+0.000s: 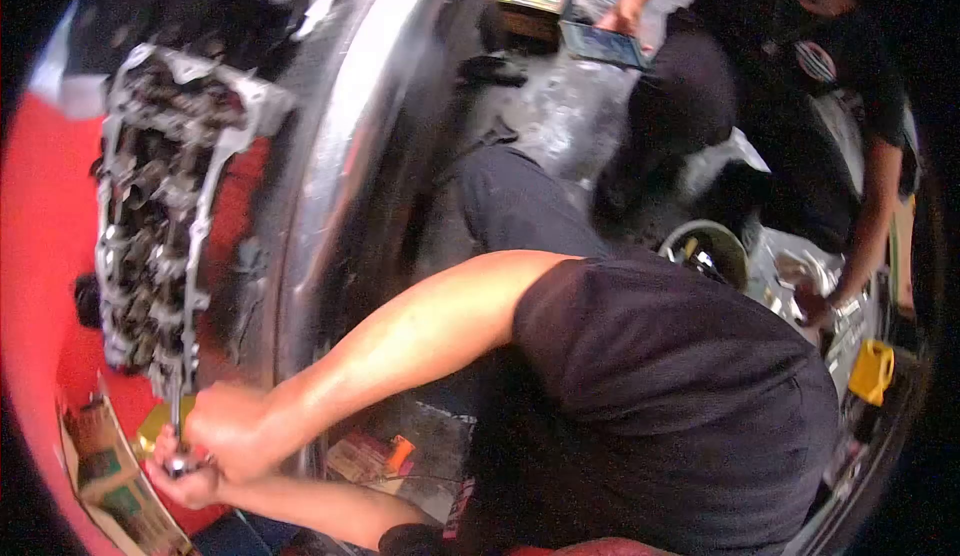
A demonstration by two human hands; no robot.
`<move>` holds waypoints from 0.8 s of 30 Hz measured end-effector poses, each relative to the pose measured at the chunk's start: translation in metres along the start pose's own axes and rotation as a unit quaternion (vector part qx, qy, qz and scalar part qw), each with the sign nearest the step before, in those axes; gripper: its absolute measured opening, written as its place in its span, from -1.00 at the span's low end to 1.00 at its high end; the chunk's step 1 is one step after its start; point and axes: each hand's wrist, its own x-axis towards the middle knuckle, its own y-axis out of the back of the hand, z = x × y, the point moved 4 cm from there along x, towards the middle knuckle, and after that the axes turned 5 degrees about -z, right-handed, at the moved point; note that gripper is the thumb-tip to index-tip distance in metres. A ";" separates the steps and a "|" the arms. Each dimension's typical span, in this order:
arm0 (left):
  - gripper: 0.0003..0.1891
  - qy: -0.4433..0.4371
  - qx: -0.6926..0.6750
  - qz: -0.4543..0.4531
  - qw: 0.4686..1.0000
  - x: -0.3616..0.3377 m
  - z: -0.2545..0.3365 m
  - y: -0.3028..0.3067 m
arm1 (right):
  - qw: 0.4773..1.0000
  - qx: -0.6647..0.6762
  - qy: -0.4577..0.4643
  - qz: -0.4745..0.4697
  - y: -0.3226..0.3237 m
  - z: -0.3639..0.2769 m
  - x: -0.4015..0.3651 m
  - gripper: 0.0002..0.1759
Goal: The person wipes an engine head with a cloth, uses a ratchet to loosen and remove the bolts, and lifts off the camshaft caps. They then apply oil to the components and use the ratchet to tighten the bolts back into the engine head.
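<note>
An engine cylinder head [165, 216] with exposed valve-train parts lies at the left. From its lower end a thin metal shaft runs down to a shiny round metal tool head [178, 464]. My left hand [190, 484] is curled around that tool head. Just above it, my right hand [228, 424] is closed in a fist beside the shaft, and what its fingers hold is hidden. Part of a yellow object [152, 426] shows behind the hands.
A cardboard box [115, 476] stands at the lower left. A silver-edged car body panel [340, 126] crosses the middle. At the right, another person [790, 106] holds a phone [605, 46], near a bucket of parts [738, 246] and a yellow bottle [872, 372].
</note>
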 end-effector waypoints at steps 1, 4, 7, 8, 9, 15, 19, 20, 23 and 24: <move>-0.60 -0.036 0.100 -0.007 0.994 0.001 -0.007 0.018 | 0.999 -0.017 -0.002 -0.039 0.009 -0.005 -0.003 -0.80; -0.87 -0.306 0.304 -0.008 0.902 -0.038 0.033 -0.033 | 0.991 -0.091 0.010 -0.101 0.020 -0.012 0.001 -0.75; -0.81 -0.167 -0.055 0.162 0.971 -0.043 0.033 -0.058 | 0.976 -0.172 -0.005 -0.135 0.034 -0.017 0.014 -0.75; -0.80 -0.183 -0.075 0.163 0.967 -0.044 0.036 -0.064 | 0.971 -0.189 0.006 -0.144 0.040 -0.019 0.016 -0.72; -0.80 -0.195 -0.101 0.158 0.963 -0.050 0.042 -0.074 | 0.973 -0.185 0.023 -0.135 0.047 -0.023 0.012 -0.71; -0.78 -0.246 -0.154 0.118 0.950 -0.058 0.081 -0.110 | 0.981 -0.151 0.093 -0.076 0.074 -0.041 -0.024 -0.74; -0.82 -0.288 -0.172 0.015 0.942 -0.058 0.112 -0.150 | 0.981 -0.140 0.135 0.016 0.095 -0.041 -0.053 -0.58; -0.79 -0.288 -0.164 -0.011 0.943 -0.056 0.116 -0.160 | 0.978 -0.142 0.145 0.039 0.101 -0.043 -0.057 -0.55; -0.83 -0.303 -0.222 -0.059 0.925 -0.046 0.131 -0.196 | 0.972 -0.142 0.157 0.101 0.121 -0.050 -0.069 -0.50; -0.83 -0.316 -0.237 -0.098 0.914 -0.039 0.131 -0.205 | 0.970 -0.140 0.157 0.120 0.128 -0.052 -0.073 -0.49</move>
